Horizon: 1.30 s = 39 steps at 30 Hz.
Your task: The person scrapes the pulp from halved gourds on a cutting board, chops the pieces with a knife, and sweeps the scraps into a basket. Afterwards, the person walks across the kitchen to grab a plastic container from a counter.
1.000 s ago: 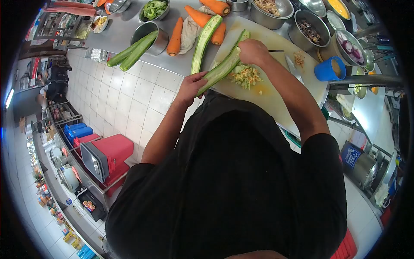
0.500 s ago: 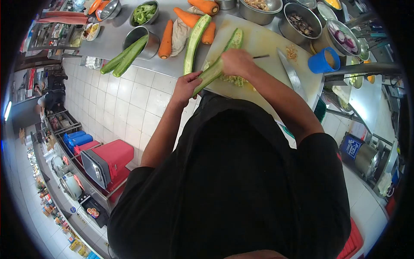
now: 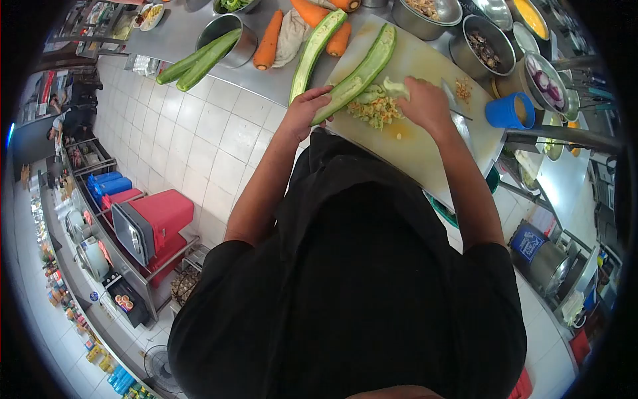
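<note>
My left hand (image 3: 306,112) is closed around the near end of a halved cucumber (image 3: 362,66), its pale seeded cut face up, slanting over the white cutting board (image 3: 425,156). Over the board, my right hand (image 3: 425,103) grips a thin-handled tool (image 3: 463,116); its working end is hidden. Pale green pulp (image 3: 397,87) shows at the fingertips. A pile of pulp and chopped bits (image 3: 375,112) lies between my hands. To the right of it is a large knife (image 3: 460,126), partly covered by my right hand. Another cucumber half (image 3: 312,56) lies left of the board.
Carrots (image 3: 268,41) and a cloth (image 3: 290,43) lie beyond the board. Cucumber pieces (image 3: 206,63) stick out of a metal pot (image 3: 240,53). A blue cup (image 3: 508,111) and a pot of dark pieces (image 3: 484,43) stand at the right. Chopped brown bits (image 3: 464,90) are near the knife.
My right hand has moved right, off the cucumber half, with pale pulp at its fingertips. The pulp pile is uncovered. My left hand still holds the cucumber half; the whole view has shifted.
</note>
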Motion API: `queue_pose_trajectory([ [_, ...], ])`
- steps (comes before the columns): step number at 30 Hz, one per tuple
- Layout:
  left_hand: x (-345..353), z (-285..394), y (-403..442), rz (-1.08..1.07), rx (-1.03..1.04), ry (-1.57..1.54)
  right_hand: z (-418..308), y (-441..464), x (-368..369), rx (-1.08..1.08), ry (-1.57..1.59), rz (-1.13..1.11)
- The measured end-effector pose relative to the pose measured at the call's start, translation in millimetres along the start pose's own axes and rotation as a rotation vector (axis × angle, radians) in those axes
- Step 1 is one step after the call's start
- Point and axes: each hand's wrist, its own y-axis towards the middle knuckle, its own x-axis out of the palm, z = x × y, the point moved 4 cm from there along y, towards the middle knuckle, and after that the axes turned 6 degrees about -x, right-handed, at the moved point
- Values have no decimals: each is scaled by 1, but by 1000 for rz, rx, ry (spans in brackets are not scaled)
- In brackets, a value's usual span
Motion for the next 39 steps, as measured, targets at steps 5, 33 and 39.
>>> queue_pose_trajectory([
  [5,-10,8,2,-1,15,-107,13,8,21,54,-7,120],
  [33,-29,21,43,-98,58,-137,-116,56,51,272,-65,-39],
  [39,-25,15,39,-148,26,-185,-78,86,16,241,-115,-123],
])
